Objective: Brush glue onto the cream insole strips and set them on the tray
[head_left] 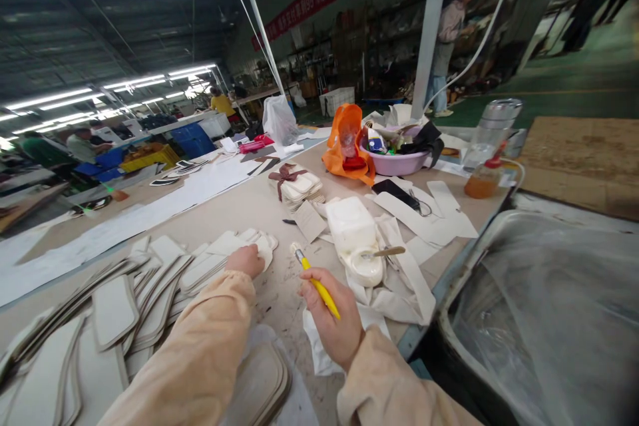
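Note:
My right hand [337,316] is closed around the yellow handle of a glue brush [322,293], its pale-coated bristles pointing forward just above the table. At the far end of a row of off-white, rounded cut pieces [217,249], my left hand [245,261] reaches out with fingers curled in. They pinch the edge of a cut piece [268,249]; the fingertips are partly hidden. Right of the brush, a white plastic container [352,223] lies with creamy white paste [367,269] in its opening and a flat stick [389,251] resting there.
More stacked pieces [114,306] fan across the left, and another stack [262,379] sits between my forearms. Beyond lie a tied bundle [294,186], a phone [394,194], an orange bag [347,140] and a purple basin [399,163]. A plastic-lined bin [544,306] stands at right.

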{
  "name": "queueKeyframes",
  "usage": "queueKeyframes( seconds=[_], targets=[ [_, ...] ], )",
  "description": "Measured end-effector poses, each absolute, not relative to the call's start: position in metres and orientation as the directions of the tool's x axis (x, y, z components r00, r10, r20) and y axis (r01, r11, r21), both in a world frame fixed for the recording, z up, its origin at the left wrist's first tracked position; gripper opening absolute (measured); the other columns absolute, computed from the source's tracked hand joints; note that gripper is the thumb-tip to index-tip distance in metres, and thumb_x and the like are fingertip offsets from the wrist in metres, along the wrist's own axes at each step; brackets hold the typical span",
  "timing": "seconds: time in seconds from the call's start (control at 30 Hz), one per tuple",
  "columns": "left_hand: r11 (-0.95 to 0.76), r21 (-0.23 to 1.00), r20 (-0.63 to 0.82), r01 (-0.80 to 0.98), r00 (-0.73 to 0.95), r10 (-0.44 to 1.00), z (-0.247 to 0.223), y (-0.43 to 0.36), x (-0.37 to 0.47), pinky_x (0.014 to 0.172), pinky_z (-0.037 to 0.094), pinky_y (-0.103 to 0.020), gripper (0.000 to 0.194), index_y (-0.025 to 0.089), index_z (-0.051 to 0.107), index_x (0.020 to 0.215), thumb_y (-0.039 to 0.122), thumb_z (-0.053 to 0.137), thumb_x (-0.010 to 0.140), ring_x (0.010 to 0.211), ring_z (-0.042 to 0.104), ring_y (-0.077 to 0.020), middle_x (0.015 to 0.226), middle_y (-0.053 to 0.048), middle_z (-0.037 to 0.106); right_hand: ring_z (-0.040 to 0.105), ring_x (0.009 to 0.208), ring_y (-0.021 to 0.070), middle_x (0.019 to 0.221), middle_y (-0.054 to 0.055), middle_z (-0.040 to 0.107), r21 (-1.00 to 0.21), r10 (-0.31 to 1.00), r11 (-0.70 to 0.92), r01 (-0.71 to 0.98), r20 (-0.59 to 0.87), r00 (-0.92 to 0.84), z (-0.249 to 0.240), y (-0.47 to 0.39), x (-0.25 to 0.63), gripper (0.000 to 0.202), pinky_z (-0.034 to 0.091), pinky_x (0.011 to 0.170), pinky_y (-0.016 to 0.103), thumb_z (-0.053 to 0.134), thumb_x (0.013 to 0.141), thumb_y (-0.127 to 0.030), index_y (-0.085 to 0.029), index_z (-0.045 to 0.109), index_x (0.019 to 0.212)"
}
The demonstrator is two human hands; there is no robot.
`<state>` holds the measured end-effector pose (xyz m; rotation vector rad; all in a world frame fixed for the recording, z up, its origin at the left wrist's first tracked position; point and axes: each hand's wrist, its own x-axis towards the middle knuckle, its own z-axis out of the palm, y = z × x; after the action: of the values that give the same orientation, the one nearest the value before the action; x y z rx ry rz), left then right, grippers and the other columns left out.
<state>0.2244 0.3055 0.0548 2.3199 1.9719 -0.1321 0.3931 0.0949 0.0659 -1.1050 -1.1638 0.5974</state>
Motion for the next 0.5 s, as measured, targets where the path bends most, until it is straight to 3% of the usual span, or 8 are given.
queueKeyframes(
  seconds=[0.17,0.33,0.43,0.5],
  targets=[
    [-0.03,0.369,0.062,0.929,0.008,0.998,0.119,0.286,0.188,0.085,0.046,-0.043,0.009,0.02,0.053,0.07,0.029,0.054,0.068,0.091,0.062,-0.0295,0.067,-0.005,0.06,0.063,0.088,0.0176,0.095,0.006,0.065,-0.885,0.828,0.425,0.189,0.465,0.312,0.059,0.099,0.39,0.019,0.05,0.078,0.029,0.047,0.094,-0.026,-0.02,0.06,0.105],
    [-0.051,0.761,0.117,0.647,-0.059,0.991,0.178,0.206,0.149,0.071,0.055,-0.035,0.022,0.02,0.049,0.076,0.04,0.048,0.065,0.074,0.061,-0.0185,0.073,0.0,0.057,0.062,0.095,0.0195,0.101,0.007,0.065,-0.86,0.809,0.449,0.243,0.507,0.299,0.057,0.099,0.386,0.019,0.05,0.086,0.033,0.047,0.094,-0.027,-0.02,0.058,0.107],
    [0.035,0.957,-0.014,0.288,-0.075,0.997,0.18,0.137,0.133,0.069,0.057,-0.033,0.023,0.018,0.055,0.08,0.036,0.059,0.065,0.074,0.059,-0.0165,0.081,-0.002,0.06,0.057,0.109,0.0223,0.116,0.01,0.061,-0.876,0.823,0.427,0.223,0.479,0.304,0.056,0.099,0.38,0.022,0.046,0.094,0.039,0.05,0.092,-0.03,-0.021,0.051,0.112],
    [0.17,0.984,-0.172,-0.049,-0.055,0.983,0.17,0.09,0.126,0.069,0.057,-0.031,0.023,0.018,0.061,0.086,0.029,0.066,0.066,0.078,0.059,-0.0157,0.09,-0.003,0.063,0.054,0.115,0.0241,0.125,0.012,0.056,-0.903,0.845,0.408,0.138,0.43,0.318,0.053,0.098,0.374,0.027,0.048,0.093,0.041,0.053,0.091,-0.034,-0.021,0.047,0.114]
  ],
)
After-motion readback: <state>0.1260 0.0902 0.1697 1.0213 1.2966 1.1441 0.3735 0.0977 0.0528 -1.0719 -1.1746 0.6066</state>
